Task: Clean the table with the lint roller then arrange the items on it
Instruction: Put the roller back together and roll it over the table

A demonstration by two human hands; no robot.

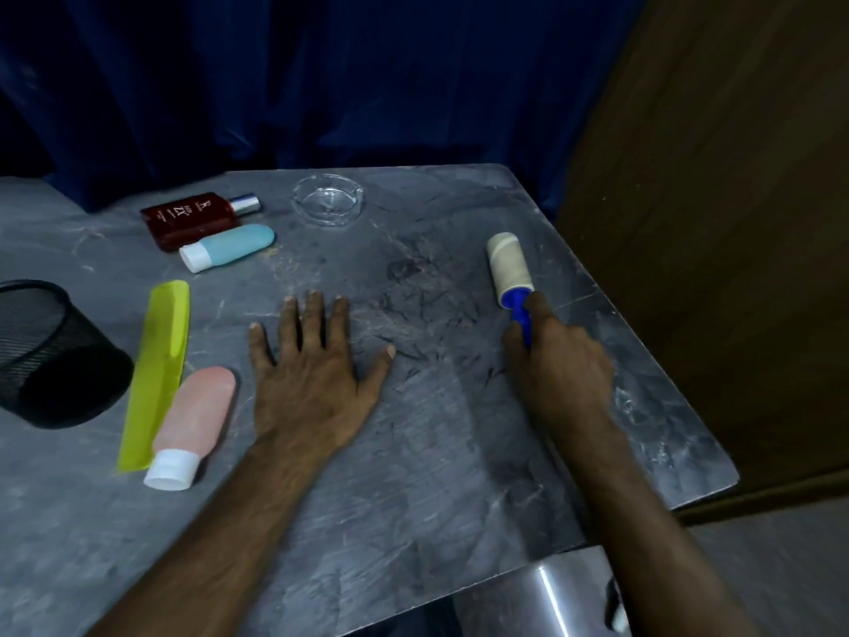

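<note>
My right hand [558,365] grips the blue handle of the lint roller [507,268], whose beige roll lies on the grey marble table [413,475] near its right edge. Dark hairs and lint [422,296] are scattered between my two hands. Flat on the table, fingers spread, rests my left hand [312,374], holding nothing. To its left lie a yellow-green comb [158,370] and a pink bottle [195,420] with a white cap. Further back lie a light blue bottle [229,246] and a dark red perfume bottle [195,216].
A clear glass ashtray [328,200] sits at the back of the table. A black mesh cup [50,356] lies on its side at the left. Blue curtain hangs behind; a brown wooden panel [712,223] stands right of the table edge.
</note>
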